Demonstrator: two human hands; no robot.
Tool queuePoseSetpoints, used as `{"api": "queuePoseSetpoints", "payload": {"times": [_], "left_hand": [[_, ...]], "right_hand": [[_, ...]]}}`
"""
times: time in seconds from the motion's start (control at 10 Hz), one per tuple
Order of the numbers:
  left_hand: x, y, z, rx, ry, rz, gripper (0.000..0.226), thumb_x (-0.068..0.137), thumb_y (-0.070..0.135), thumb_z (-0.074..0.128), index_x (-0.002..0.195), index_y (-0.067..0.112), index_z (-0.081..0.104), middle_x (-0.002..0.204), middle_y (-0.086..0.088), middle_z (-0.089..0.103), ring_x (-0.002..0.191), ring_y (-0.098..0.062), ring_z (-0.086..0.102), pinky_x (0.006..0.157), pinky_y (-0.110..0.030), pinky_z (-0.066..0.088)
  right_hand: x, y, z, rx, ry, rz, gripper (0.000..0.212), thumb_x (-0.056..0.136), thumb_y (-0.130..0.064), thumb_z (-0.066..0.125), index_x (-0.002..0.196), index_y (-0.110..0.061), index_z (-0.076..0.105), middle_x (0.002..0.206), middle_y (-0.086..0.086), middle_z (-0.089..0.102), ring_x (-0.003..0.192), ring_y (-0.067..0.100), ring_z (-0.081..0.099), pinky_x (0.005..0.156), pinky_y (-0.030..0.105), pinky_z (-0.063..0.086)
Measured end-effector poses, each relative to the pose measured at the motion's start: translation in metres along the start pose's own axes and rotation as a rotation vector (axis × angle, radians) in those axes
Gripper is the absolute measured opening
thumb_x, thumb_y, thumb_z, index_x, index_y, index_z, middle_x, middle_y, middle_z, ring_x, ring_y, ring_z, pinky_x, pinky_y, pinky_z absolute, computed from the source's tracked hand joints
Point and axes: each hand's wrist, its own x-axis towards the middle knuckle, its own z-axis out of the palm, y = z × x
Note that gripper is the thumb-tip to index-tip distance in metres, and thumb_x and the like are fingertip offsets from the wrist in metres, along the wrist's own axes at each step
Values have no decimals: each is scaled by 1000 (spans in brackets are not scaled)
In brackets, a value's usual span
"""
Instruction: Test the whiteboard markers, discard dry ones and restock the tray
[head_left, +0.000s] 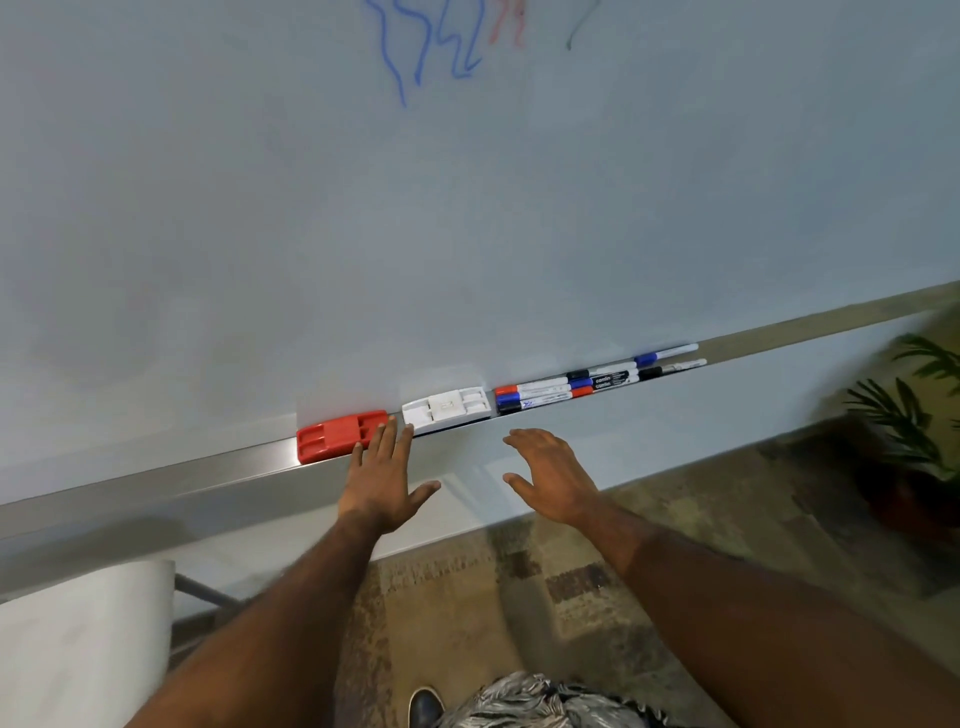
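Several whiteboard markers (571, 387) with red, blue and black caps lie in a row on the metal tray (156, 486) under the whiteboard (467, 208). A red eraser (332, 439) and a white eraser (447, 410) sit on the tray to their left. My left hand (382, 480) is flat with straight fingers, its fingertips at the tray edge between the two erasers. My right hand (550, 480) hovers open just below the tray, under the left end of the markers, holding nothing. Blue, red and dark scribbles (426, 47) mark the top of the board.
A potted plant (904, 415) stands on the floor at the right. A white rounded object (83, 649) sits at the lower left beneath the tray. Patterned carpet (519, 582) covers the floor, with my shoe (426, 706) at the bottom.
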Motion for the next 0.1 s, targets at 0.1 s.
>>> {"api": "queuePoseSetpoints", "payload": {"times": [0.1], "left_hand": [[4,30,-2,-21,39,19,98,84,81,22,156,20,-5,163,-5,-13,151,-23,-11,122,-48,-2]], "right_hand": [[-3,22,-15,-23,-10,-13,63,97,-50,50,152,-25,31,161,-2,27,148,18,24,121,37,18]]}}
